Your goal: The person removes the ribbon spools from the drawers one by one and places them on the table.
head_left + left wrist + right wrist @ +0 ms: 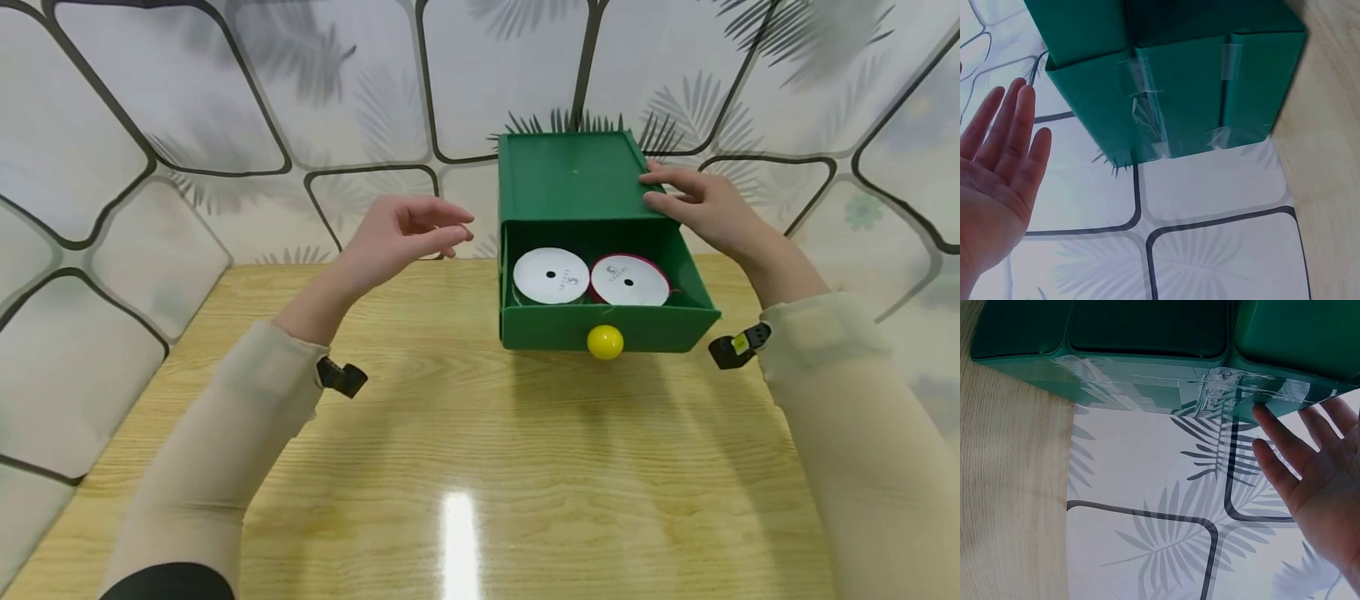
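Note:
A green box (573, 177) stands at the back of the table with its drawer (551, 329) pulled out toward me. On the drawer front is a round yellow knob (605, 342). Two round white-faced spools, a left one (542, 267) and a red-rimmed right one (637, 287), lie side by side inside. My right hand (708, 202) is at the box's upper right edge, fingertips right at the side and thumb near the top. Apart from the box, my left hand (401, 237) hovers to its left with fingers loosely bent and nothing held.
A wood-grain table (390, 433) runs beneath both forearms. Behind it rises a pale wall covering (360, 83) with dark outlines and leaf prints. Clear tape (1210, 384) crosses the box's side in the right wrist view.

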Tool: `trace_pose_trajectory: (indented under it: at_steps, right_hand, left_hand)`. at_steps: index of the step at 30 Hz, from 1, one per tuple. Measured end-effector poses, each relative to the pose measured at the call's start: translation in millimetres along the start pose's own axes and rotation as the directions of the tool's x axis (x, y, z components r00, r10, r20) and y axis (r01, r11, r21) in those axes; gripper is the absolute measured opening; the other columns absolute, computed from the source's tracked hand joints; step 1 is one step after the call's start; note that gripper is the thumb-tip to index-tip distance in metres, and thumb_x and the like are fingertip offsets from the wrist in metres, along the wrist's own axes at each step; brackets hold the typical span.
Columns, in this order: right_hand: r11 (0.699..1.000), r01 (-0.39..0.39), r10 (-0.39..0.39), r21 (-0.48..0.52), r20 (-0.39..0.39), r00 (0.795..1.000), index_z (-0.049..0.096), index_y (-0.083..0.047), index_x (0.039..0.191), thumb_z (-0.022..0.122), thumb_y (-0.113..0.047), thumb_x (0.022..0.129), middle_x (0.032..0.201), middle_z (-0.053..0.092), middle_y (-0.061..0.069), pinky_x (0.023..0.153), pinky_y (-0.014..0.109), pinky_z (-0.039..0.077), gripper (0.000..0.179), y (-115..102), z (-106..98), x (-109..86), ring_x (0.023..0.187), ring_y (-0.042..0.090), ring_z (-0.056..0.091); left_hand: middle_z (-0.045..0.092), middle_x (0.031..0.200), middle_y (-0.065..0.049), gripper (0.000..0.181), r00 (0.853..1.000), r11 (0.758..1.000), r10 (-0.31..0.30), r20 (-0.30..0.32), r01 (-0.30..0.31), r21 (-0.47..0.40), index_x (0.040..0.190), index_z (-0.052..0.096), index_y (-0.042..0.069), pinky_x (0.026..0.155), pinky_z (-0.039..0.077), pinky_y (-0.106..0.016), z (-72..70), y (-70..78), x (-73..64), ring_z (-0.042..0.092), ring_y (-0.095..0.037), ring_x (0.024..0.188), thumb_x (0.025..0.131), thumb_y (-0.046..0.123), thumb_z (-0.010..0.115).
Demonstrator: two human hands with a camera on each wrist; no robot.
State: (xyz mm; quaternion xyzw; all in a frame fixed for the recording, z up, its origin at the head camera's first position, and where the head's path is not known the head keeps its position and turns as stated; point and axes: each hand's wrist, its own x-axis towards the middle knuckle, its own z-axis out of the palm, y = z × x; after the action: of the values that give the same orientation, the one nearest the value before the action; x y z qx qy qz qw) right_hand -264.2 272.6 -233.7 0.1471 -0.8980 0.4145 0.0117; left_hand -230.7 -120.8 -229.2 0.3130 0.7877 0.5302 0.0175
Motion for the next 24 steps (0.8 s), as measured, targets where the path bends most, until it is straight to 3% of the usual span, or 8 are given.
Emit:
trace_pose_trajectory:
  at_steps: [5, 10, 13, 18, 24]
  right_hand:
    - [1.0, 0.004, -0.004, 0.007, 0.011, 1.0, 0.041, -0.007, 0.148, 0.053, -0.034, 0.101, 0.16, 0.018, 0.004, 0.109, 0.059, 0.022, 0.056, 1, -1, -0.1, 0.134, 0.048, 0.032]
    - [1.0, 0.014, -0.014, 0.008, 0.007, 1.0, 0.042, -0.007, 0.147, 0.053, -0.034, 0.101, 0.16, 0.019, 0.003, 0.109, 0.059, 0.022, 0.055, 1, -1, -0.5, 0.134, 0.048, 0.032]
    - [1.0, 0.017, -0.017, 0.009, 0.004, 1.0, 0.042, -0.007, 0.147, 0.053, -0.034, 0.1, 0.16, 0.019, 0.003, 0.109, 0.059, 0.022, 0.054, 1, 0, -0.2, 0.134, 0.047, 0.032]
    - [1.0, 0.023, -0.023, 0.008, 0.0, 1.0, 0.042, -0.007, 0.147, 0.053, -0.033, 0.101, 0.16, 0.019, 0.004, 0.109, 0.059, 0.023, 0.054, 2, 0, 0.3, 0.134, 0.047, 0.032]
    - [1.0, 0.029, -0.029, 0.009, -0.006, 1.0, 0.042, -0.006, 0.146, 0.053, -0.033, 0.101, 0.16, 0.02, 0.004, 0.109, 0.058, 0.023, 0.054, 3, 0, -0.6, 0.135, 0.047, 0.031]
  left_hand:
    - [0.069, 0.11, -0.006, 0.031, 0.998, 0.998, 0.04, 0.058, -0.043, 0.039, 0.119, 0.068, 0.007, 0.069, 0.05, -0.031, 3.1, 6.3, 15.6, 0.065, -0.021, 0.093, 0.089, 0.017, 0.071]
    - [0.067, 0.115, -0.006, 0.035, 0.986, 0.995, 0.097, 0.134, -0.099, 0.005, 0.119, 0.068, 0.004, 0.086, 0.049, -0.036, 10.1, 13.5, 30.3, 0.065, -0.023, 0.097, 0.085, 0.012, 0.075]
    - [0.066, 0.116, -0.008, 0.036, 0.975, 0.99, 0.141, 0.174, -0.142, -0.007, 0.118, 0.067, 0.004, 0.096, 0.045, -0.039, 15.5, 17.0, 37.8, 0.063, -0.024, 0.101, 0.084, 0.01, 0.076]
    - [0.066, 0.119, -0.009, 0.043, 0.956, 0.986, 0.168, 0.241, -0.166, -0.027, 0.122, 0.064, 0.002, 0.097, 0.044, -0.04, 24.2, 23.2, 48.6, 0.061, -0.027, 0.104, 0.082, 0.009, 0.078]
    - [0.063, 0.123, -0.009, 0.054, 0.921, 0.99, 0.126, 0.37, -0.141, 0.013, 0.128, 0.06, 0.002, 0.102, 0.039, -0.039, 34.2, 29.6, 59.3, 0.059, -0.025, 0.11, 0.079, 0.01, 0.081]
